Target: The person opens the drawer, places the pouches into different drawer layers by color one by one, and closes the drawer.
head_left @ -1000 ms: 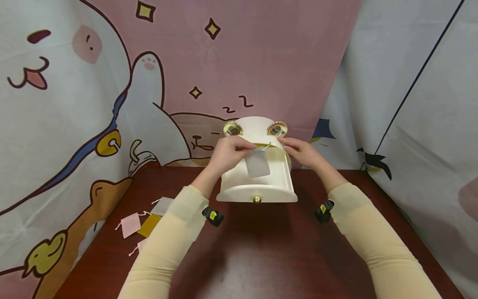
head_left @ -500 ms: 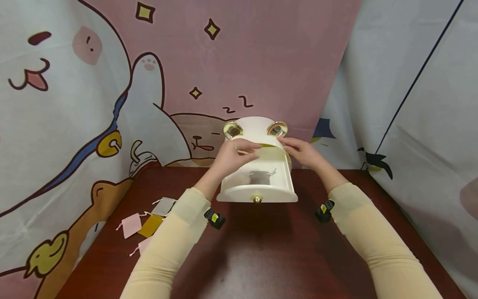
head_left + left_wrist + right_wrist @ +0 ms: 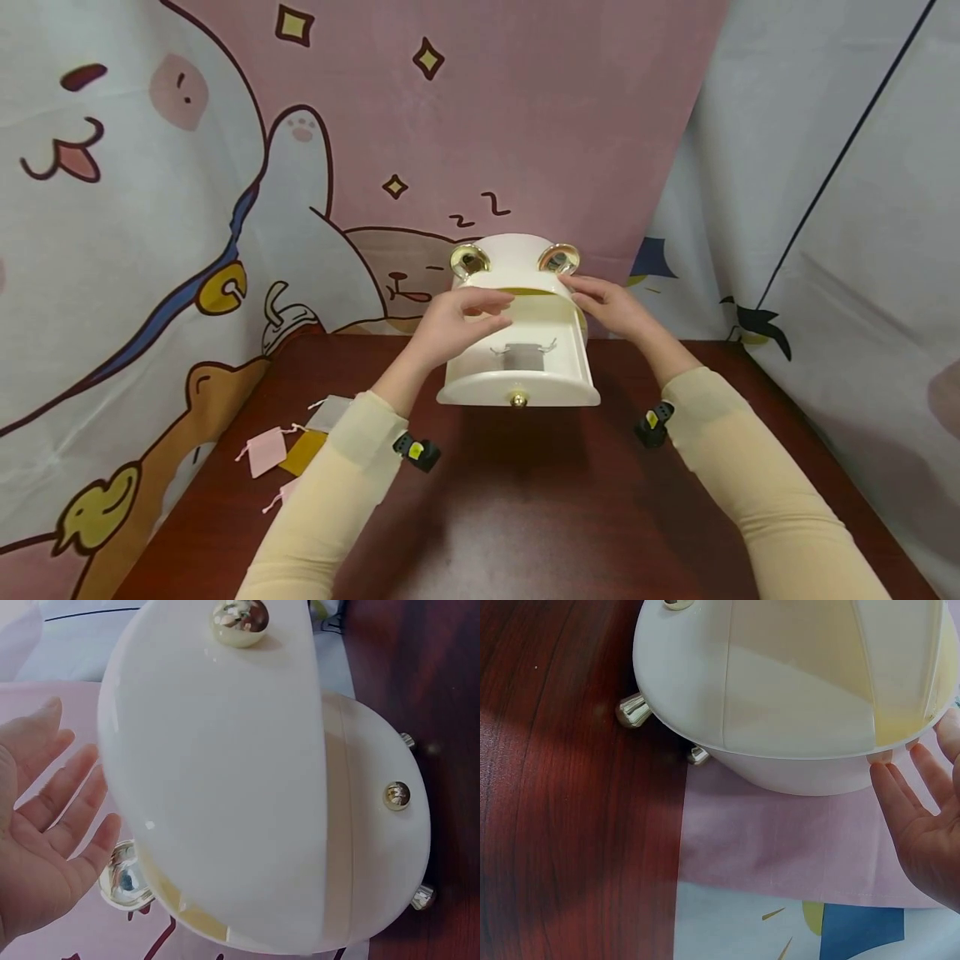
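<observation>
Head view: a white frog-shaped drawer box [image 3: 514, 252] with two gold-rimmed round eyes [image 3: 558, 259] is set toward the back of a dark reddish wooden table [image 3: 525, 533]. Its upper drawer [image 3: 517, 388] is pulled out, and its curved front is fitted with a gold knob [image 3: 518, 401]. Inside, a small gray drawstring pouch [image 3: 523, 358] is laid near the drawer front, its cords spread to both sides; its lower part is hidden by that front. Above the drawer's left side, the left hand [image 3: 450, 327] is held with fingers loosely extended and thumb parted from them; nothing is grasped by it. By the right hand [image 3: 611, 307], the box's right side is touched just below the eye; in the right wrist view its fingers are seen extended, with the tips set at the rim. In the left wrist view, a lower gold knob [image 3: 397, 796] and short metallic feet [image 3: 423, 896] are also shown.

At the table's left, a pink pouch [image 3: 267, 452], a mustard pouch [image 3: 303, 452] and a light-gray pouch [image 3: 327, 414] are grouped, while another pink pouch [image 3: 285, 492] is partly covered by the left cream sleeve [image 3: 322, 508]. Behind, a cartoon-printed cloth [image 3: 562, 125] is hung.
</observation>
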### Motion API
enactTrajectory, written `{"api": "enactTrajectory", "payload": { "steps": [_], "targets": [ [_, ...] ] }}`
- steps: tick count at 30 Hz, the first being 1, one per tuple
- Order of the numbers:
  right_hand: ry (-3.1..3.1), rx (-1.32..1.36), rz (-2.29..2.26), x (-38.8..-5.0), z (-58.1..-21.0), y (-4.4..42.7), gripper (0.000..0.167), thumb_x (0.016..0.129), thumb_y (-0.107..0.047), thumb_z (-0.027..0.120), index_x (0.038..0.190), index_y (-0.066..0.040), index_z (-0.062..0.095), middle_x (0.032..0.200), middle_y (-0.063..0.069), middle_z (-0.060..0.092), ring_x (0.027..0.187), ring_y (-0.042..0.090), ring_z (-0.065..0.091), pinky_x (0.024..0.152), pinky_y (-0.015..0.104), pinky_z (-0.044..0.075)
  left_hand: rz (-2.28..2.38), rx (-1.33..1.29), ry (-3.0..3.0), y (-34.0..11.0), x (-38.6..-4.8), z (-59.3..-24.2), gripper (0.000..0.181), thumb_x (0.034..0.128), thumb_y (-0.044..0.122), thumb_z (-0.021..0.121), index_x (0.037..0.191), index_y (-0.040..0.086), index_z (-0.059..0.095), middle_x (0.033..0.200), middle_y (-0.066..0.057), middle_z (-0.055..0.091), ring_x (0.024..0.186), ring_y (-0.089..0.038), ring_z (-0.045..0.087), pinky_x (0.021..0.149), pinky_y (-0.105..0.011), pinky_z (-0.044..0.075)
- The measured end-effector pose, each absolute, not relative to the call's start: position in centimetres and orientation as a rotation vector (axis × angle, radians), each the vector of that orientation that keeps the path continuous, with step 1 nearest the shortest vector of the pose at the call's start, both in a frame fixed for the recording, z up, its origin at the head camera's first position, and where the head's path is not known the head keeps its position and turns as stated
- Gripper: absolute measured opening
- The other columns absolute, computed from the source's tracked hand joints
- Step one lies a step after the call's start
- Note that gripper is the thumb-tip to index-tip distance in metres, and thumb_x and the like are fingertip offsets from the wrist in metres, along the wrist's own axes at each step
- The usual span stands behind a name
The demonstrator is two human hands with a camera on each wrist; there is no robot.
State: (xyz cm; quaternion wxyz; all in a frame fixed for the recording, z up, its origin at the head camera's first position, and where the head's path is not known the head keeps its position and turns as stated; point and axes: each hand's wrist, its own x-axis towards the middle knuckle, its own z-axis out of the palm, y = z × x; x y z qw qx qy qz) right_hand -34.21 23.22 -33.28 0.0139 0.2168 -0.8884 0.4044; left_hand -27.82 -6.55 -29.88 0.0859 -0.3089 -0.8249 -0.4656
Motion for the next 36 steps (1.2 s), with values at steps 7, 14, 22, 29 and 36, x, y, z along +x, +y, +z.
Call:
{"api": "enactTrajectory", "payload": {
  "steps": [7,14,22,29,36],
  "targets": [
    [-2.761,0.692,1.256,-34.1,-33.3,23.2,0.046,0.105,-0.017,0.05,0.15,-0.008,0.043,0.154,0.02,0.036,0.141,0.04,0.032,0.11,0.057,0.03,-1.377,-0.895,-2.439,-8.2,-26.9,-30.4,0.036,0.0907,0.022,0.074,0.123,0.008,0.07,0.111,-0.001,0.072,0.101,-0.016,0.066,0.098,-0.039,0.047],
    [-2.752,0.694,1.277,-34.0,-33.1,23.2,0.046,0.105,-0.016,0.05,0.15,-0.008,0.043,0.154,0.021,0.036,0.141,0.04,0.033,0.11,0.057,0.031,-1.354,-0.874,-2.454,-10.2,-26.3,-31.4,0.04,0.0887,0.024,0.077,0.126,0.012,0.069,0.117,0.004,0.069,0.107,-0.014,0.063,0.097,-0.046,0.048],
    [-2.754,0.692,1.278,-33.8,-33.1,23.1,0.046,0.105,-0.016,0.05,0.149,-0.008,0.044,0.154,0.02,0.037,0.14,0.04,0.034,0.109,0.057,0.032,-1.324,-0.885,-2.443,-12.6,-25.9,-32.9,0.04,0.0882,0.023,0.077,0.125,0.012,0.069,0.116,0.001,0.07,0.109,-0.017,0.062,0.092,-0.045,0.051],
    [-2.761,0.695,1.269,-34.1,-33.2,23.1,0.047,0.105,-0.015,0.049,0.15,-0.006,0.041,0.154,0.022,0.035,0.139,0.043,0.034,0.108,0.06,0.032,-1.287,-0.864,-2.456,-14.7,-25.7,-33.9,0.039,0.0863,0.02,0.079,0.123,0.01,0.069,0.115,0.0,0.069,0.107,-0.02,0.061,0.1,-0.05,0.043],
    [-2.762,0.684,1.278,-34.4,-33.5,23.3,0.046,0.106,-0.013,0.047,0.15,-0.005,0.04,0.155,0.023,0.033,0.139,0.043,0.033,0.108,0.06,0.031,-1.219,-0.795,-2.552,-16.8,-25.7,-35.3,0.038,0.0872,0.023,0.078,0.123,0.014,0.069,0.114,-0.001,0.069,0.107,-0.022,0.062,0.096,-0.051,0.046]
  ]
}}
